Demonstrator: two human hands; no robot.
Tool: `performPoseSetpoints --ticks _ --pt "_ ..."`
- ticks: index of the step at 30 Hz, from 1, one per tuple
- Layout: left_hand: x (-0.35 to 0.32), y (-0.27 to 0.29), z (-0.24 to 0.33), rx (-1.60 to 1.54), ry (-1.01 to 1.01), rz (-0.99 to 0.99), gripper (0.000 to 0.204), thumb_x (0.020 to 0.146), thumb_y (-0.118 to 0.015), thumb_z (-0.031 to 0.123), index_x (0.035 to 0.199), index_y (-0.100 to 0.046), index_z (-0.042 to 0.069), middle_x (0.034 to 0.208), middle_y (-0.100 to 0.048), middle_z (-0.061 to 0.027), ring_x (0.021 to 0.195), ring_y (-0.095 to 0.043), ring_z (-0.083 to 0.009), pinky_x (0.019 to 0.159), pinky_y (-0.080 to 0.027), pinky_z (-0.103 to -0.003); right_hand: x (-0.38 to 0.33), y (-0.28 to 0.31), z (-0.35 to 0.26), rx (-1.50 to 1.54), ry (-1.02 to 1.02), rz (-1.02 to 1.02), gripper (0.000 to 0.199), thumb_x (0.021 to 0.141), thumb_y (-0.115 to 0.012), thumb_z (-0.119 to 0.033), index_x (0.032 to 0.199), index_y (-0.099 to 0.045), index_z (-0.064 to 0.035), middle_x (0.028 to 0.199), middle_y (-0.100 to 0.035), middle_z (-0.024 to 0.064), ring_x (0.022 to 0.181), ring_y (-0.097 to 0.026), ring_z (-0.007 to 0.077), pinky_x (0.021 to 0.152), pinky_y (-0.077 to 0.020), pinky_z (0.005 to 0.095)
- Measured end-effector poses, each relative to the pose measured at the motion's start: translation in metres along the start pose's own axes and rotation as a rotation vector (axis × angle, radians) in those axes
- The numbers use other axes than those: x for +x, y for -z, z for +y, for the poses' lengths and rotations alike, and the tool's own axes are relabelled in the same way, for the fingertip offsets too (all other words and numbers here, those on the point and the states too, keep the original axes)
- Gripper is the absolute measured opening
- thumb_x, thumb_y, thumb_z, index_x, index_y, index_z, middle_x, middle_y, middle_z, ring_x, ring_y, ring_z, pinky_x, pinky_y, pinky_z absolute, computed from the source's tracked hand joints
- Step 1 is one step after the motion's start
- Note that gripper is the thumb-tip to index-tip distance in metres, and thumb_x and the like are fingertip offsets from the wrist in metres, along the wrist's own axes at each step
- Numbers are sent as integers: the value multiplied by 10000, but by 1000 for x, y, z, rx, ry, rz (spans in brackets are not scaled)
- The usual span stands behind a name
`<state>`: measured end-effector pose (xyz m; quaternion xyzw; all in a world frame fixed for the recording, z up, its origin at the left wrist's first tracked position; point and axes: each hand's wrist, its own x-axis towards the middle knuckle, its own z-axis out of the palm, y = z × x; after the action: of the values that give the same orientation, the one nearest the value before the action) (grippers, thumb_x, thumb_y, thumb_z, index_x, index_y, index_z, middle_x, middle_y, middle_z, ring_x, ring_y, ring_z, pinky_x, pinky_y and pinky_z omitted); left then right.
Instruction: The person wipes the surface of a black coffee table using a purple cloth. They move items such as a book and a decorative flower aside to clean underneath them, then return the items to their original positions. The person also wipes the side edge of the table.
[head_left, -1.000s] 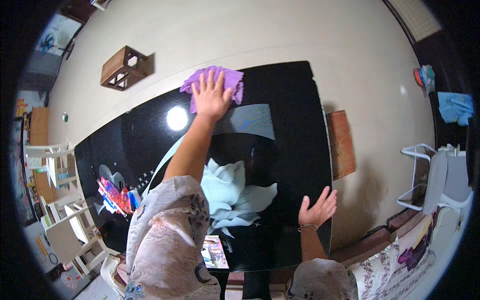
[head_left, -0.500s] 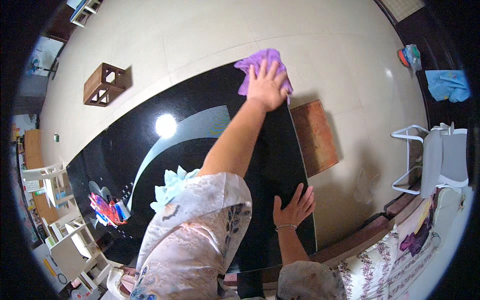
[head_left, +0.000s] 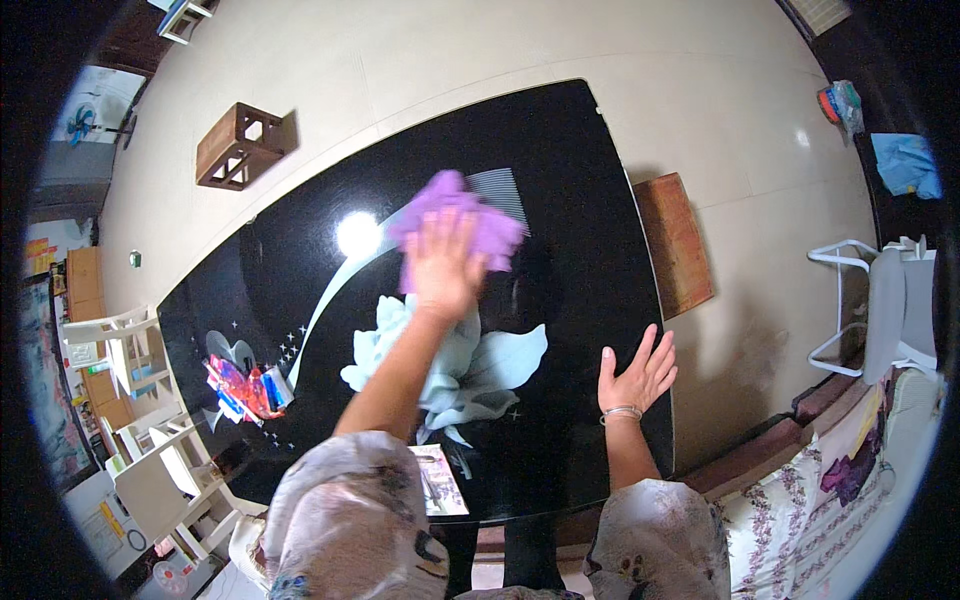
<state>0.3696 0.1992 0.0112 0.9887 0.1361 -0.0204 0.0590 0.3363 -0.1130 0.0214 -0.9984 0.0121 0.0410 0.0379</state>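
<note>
Touching the purple cloth (head_left: 500, 237) with spread fingers, the left hand (head_left: 445, 272) is apart from the right hand (head_left: 636, 381), also spread, near the right edge of the black table (head_left: 568, 275).

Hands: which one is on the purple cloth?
The left hand, spread on the purple cloth over the black table. The right hand, by the table's right edge, has no cloth and wears a bracelet.

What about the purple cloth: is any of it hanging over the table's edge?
No, the purple cloth lies inside the outline of the black table, whose surface shows between it and the far edge.
</note>
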Motion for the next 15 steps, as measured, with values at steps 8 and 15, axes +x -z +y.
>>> performPoseSetpoints --ticks 8,15 --pt "-64 -6 -110 94 264 29 660 939 -412 466 1505 -265 160 1567 -200 -152 1446 -142 -389 1123 -100 -611 -1 -2 -1 -11 -26 -37 836 849 -542 -554 1511 -236 -147 1552 -193 178 1382 -253 364 1117 -164 538" --pt "-42 -4 39 17 -118 -78 676 913 -477 456 1492 -302 155 1572 -187 -138 1453 -120 -378 1132 -61 -603 3 0 8 24 -30 -71 846 853 -483 -630 1514 -235 -163 1563 -176 187 1398 -225 386 1115 -134 575"
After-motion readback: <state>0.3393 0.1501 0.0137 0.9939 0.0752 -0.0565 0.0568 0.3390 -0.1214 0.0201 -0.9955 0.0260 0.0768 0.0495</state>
